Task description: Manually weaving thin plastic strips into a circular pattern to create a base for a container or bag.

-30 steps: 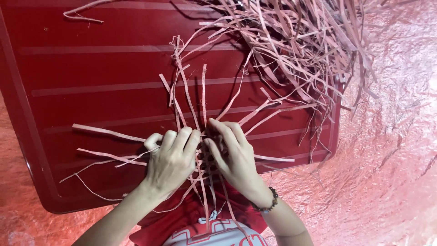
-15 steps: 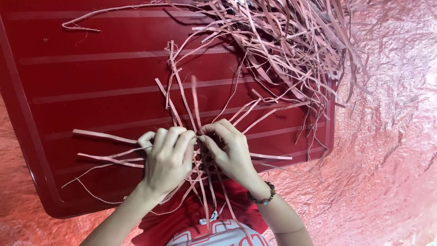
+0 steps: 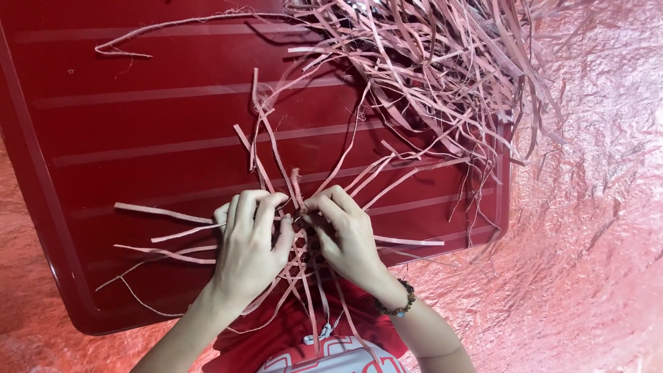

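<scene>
A crinkled pinkish-red sheet (image 3: 587, 228) covers the right side and lower edges of the frame, and on it lies a broad dark red ribbed board (image 3: 138, 124) that fills the left and centre as the working surface. Across the upper right of the frame a big loose heap of pale pink strips (image 3: 442, 62) spills over the board's right edge, with one long stray strip (image 3: 179, 27) trailing to the upper left.

At lower centre sits the small woven start (image 3: 304, 252), a crossing of flat strips whose free ends fan out left, right and upward. The left hand (image 3: 248, 252) lies curled over its left side, fingers closed down on the strips. The right hand (image 3: 342, 231), with a bead bracelet (image 3: 397, 304) at the wrist, pinches narrowly at a strip at the crossing; the fingertips of both hands nearly meet there.

The likely trouble is at that crossing: the weave looks held only by finger pressure, so if either hand eases, the crossed strips could slide apart. The free ends pointing up toward the heap lie near its trailing strips and might tangle with them. A sharp pull on a thin strip could kink or tear it.
</scene>
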